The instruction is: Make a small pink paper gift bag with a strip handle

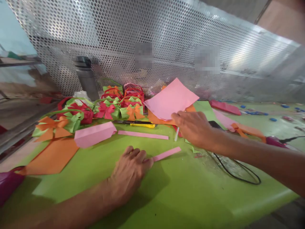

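On wide green tabletop (pixel 188 194), left hand (pixel 132 167) pinching pink strip (pixel 168 154), right hand (pixel 194 127) at edge of pink sheet (pixel 172 100), grip unclear

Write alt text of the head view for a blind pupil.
A person's left hand holds a pink paper strip over a green table, while the right hand is at a larger pink sheet's edge. Behind lie a yellow cutter and small paper bags with bows.

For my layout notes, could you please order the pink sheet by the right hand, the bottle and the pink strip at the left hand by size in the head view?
1. Pink sheet
2. Bottle, farther back, so true size is unsure
3. Pink strip, visible part only
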The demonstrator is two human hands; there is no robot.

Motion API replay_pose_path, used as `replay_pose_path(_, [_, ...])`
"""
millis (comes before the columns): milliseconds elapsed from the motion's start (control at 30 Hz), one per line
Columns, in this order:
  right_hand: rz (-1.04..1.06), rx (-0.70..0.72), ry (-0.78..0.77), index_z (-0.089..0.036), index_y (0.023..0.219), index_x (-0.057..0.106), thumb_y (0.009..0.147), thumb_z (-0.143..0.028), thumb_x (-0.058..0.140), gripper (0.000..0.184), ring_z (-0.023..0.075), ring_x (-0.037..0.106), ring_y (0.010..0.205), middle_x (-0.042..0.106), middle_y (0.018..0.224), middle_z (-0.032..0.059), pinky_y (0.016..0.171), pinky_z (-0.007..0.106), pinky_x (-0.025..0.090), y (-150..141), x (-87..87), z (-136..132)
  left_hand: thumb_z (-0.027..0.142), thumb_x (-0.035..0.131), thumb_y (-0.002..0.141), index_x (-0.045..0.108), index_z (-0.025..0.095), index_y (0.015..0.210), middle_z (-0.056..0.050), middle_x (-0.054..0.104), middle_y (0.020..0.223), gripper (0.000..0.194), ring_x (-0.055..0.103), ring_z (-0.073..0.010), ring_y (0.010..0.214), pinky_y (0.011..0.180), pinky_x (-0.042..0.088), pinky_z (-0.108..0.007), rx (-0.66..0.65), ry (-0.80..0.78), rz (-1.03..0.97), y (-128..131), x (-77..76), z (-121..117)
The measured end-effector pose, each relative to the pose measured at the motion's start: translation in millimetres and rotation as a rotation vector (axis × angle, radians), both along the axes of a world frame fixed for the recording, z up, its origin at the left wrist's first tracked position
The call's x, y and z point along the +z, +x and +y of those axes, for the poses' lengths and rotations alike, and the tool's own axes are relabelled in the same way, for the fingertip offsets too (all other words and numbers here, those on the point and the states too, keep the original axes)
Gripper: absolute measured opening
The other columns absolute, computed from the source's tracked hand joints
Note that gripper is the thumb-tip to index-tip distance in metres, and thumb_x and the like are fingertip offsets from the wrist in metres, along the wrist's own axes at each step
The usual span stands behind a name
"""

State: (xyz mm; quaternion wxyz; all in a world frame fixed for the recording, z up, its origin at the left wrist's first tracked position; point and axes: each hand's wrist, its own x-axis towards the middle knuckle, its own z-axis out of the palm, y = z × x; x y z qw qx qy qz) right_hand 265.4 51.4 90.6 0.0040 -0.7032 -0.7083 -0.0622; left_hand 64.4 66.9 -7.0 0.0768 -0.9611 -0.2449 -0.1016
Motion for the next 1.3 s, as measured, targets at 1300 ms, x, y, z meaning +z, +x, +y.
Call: replay_pose_path(1300, [0.570,-0.254,-0.561,-0.016,0.047,0.052,0.059,-0.025,0.060,0.017,0.0073,0.039,0.035,0.046,0.038,-0.0036,0.035,0.020,0.029,50,-63.2,-10,0.005,0.039,0.088,0.065,0.021,0.095,-0.001,0.053,0.065,0.032,0.047,-0.0134,0.058,0.060,0.033,-0.029,-0.038,0.043,-0.060,1,-12.6,7])
